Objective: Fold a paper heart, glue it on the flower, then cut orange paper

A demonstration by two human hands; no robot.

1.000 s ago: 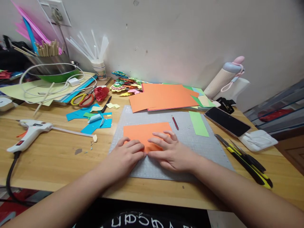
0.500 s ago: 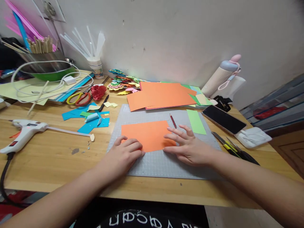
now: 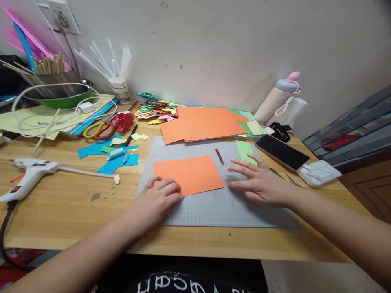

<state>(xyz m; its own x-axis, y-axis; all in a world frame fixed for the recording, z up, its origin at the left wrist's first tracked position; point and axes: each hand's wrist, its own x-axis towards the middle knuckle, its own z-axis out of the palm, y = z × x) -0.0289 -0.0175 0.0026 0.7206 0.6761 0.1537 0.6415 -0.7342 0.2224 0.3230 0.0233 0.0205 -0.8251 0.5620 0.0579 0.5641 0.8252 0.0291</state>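
Observation:
A rectangular piece of orange paper (image 3: 192, 173) lies on the grey cutting mat (image 3: 201, 213). My left hand (image 3: 161, 199) rests on its left front part, fingers spread and touching the paper. To the right of the sheet, my right hand (image 3: 256, 181) hovers over the mat with its fingers apart and nothing in them. A strip of light green paper (image 3: 243, 150) is partly hidden behind the right fingers. Between the sheet and that strip lies a short dark red pencil (image 3: 219, 155). The right hand and forearm cover most of a utility knife (image 3: 276, 173).
Larger orange sheets (image 3: 204, 124) lie at the back of the mat. On the right are a phone (image 3: 281, 151) and a white case (image 3: 319, 173). At left are a glue gun (image 3: 32, 175), blue scraps (image 3: 119, 162), scissors (image 3: 100, 129) and a red paper flower (image 3: 124, 121).
My right hand has come off the orange paper and moved right, toward the green strip and the knife. My left hand stays on the sheet. The view has shifted slightly.

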